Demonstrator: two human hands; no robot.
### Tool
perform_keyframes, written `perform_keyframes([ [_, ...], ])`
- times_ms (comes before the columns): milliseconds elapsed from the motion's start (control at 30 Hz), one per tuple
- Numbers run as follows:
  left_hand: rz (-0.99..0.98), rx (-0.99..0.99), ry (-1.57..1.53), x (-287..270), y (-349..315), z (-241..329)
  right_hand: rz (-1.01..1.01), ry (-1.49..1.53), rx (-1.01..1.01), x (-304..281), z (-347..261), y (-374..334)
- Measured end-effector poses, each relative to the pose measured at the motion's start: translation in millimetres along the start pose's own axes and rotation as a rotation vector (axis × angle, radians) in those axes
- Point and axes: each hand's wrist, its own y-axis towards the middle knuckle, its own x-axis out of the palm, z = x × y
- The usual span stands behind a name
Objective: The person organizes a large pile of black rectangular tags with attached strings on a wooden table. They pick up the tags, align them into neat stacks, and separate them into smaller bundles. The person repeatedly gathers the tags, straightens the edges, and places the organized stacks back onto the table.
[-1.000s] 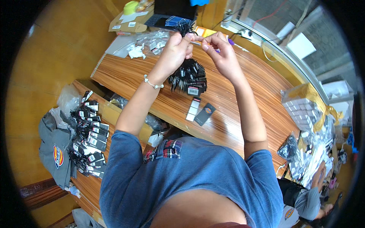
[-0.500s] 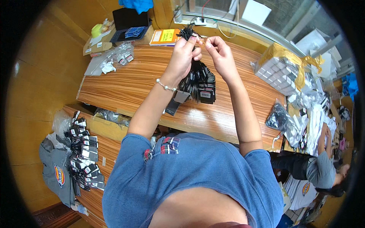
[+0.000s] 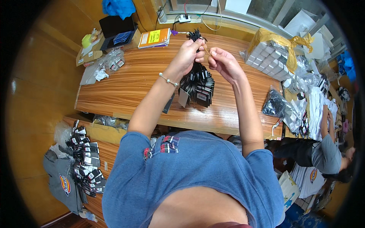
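A thick bundle of black hang tags (image 3: 199, 85) hangs by its gathered black strings, fanned out just above the wooden table. My left hand (image 3: 186, 57) is closed round the strings below their tufted ends. Between my two hands stretches a thin tan rubber band (image 3: 206, 50), one end at the left fingers. My right hand (image 3: 226, 64) pinches its other end between thumb and forefinger. A dark flat card (image 3: 168, 104) shows partly behind my left forearm.
The striped wooden table (image 3: 125, 89) carries a white-box stack (image 3: 266, 60) wrapped in yellow tape, a bag of black strings (image 3: 274, 103), an orange notebook (image 3: 154, 38) and a laptop (image 3: 118, 32). More hang tags (image 3: 89, 159) lie lower left. Another person (image 3: 330, 155) works at far right.
My right hand has moved down and right, drawing the tan rubber band out from the left hand. The left hand keeps its hold on the strings. The whole view has shifted slightly.
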Motion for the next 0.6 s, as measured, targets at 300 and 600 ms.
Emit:
perform_keyframes([
  [300,-0.072,-0.017,0.279,-6.9,4.7,10.5,-0.048,-0.503,0.213,5.7,-27.8,10.6],
  [600,-0.002,0.107,0.360,1.0,6.1,27.0,0.293,-0.591,-0.238,16.2,-8.0,1.5],
])
